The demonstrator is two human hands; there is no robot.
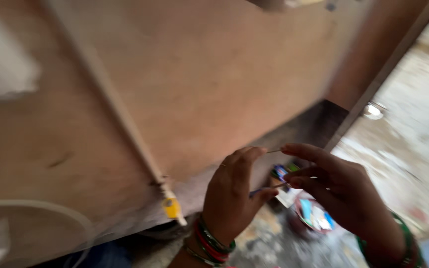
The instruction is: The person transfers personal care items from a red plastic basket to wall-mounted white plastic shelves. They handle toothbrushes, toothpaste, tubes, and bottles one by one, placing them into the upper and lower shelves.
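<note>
My left hand and my right hand are raised close together at the lower middle of the blurred head view. Both pinch a thin stick between their fingertips; a second thin stick or thread runs between thumb and fingers lower down. Red and green bangles ring my left wrist, and green ones my right wrist. The hands hover in front of a large brown wooden board.
A thin wooden strip runs diagonally across the board, ending at a small yellow object. Below the hands stands a small red bowl with blue and white packets. Rough stony ground lies to the right.
</note>
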